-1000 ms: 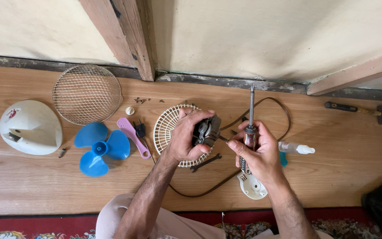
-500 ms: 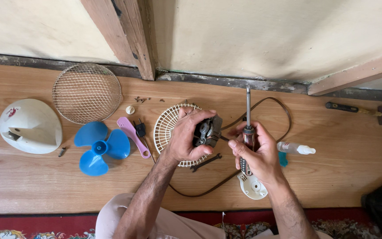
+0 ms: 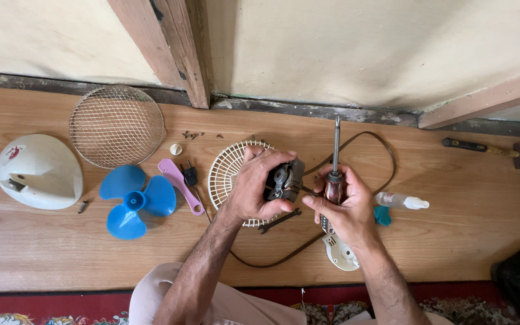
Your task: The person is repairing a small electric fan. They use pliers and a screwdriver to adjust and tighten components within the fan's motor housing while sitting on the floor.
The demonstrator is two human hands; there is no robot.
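From the head camera, the left hand (image 3: 259,188) is closed around a small dark fan motor (image 3: 284,180), its fingers wrapped over the top and thumb underneath, holding it above the wooden floor (image 3: 464,235) near the middle of the boards, over the inner edge of a white plastic fan grille (image 3: 230,174). The right hand (image 3: 343,207) is closed on the reddish handle of a screwdriver (image 3: 335,168), just to the right of the motor and almost touching it. The screwdriver's long axis runs nearly straight away from the person, toward the wall edge of the floor, with the metal shaft and tip pointing up past the fingers and not at the motor; the motor lies to the left of that shaft, beside the handle rather than at the tip. So the left hand has the motor, and the right hand is the near neighbour. A dark cord (image 3: 368,144) loops behind both hands toward the wall. Under the right wrist lies a white plastic cover (image 3: 341,253), and a small wrench (image 3: 279,220) lies below the motor. Toward the left edge sit a blue fan blade (image 3: 133,198), a wire guard (image 3: 115,125) and a white housing (image 3: 37,171); a small bottle (image 3: 401,201) and a hammer (image 3: 482,147) lie to the right.
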